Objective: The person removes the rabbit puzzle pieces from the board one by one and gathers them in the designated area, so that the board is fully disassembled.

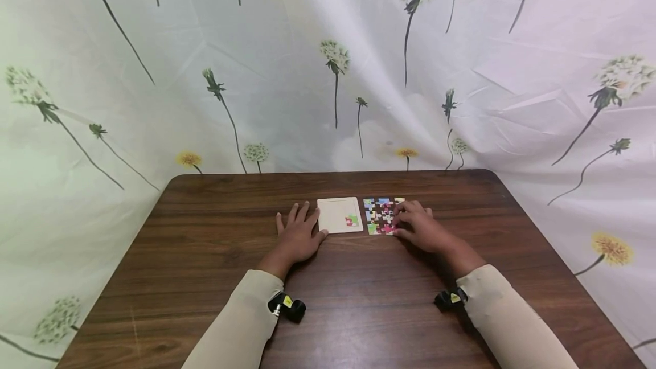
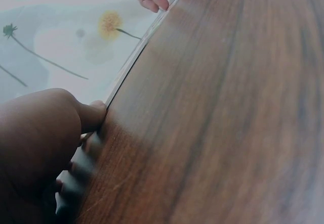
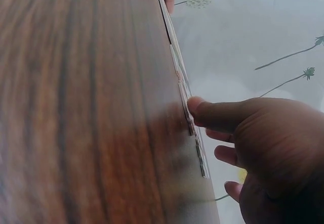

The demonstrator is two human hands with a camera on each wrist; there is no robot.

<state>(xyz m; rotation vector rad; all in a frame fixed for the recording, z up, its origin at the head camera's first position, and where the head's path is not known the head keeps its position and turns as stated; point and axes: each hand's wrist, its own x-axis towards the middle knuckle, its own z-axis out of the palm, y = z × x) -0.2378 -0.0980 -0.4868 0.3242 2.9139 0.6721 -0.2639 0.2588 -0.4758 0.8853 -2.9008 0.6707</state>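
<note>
A square cream puzzle board [image 1: 333, 215] lies flat on the table, with a small green and pink piece [image 1: 351, 220] in its lower right corner. My left hand [image 1: 299, 235] rests palm down with spread fingers, its thumb and index finger against the board's left side. Right of the board, several colourful jigsaw pieces [image 1: 373, 228] lie in loose rows. My right hand [image 1: 420, 228] bends over their right side, thumb and fingers apart and touching pieces. In the right wrist view, the thumb [image 3: 217, 114] meets the edge of the flat pieces [image 3: 178, 75].
The dark brown wooden table [image 1: 353, 312] extends toward me and to both sides. Behind it hangs a pale curtain [image 1: 287, 73] printed with dandelions. A black wrist camera [image 1: 288, 306] is strapped at the left cuff, another camera [image 1: 451, 299] at the right.
</note>
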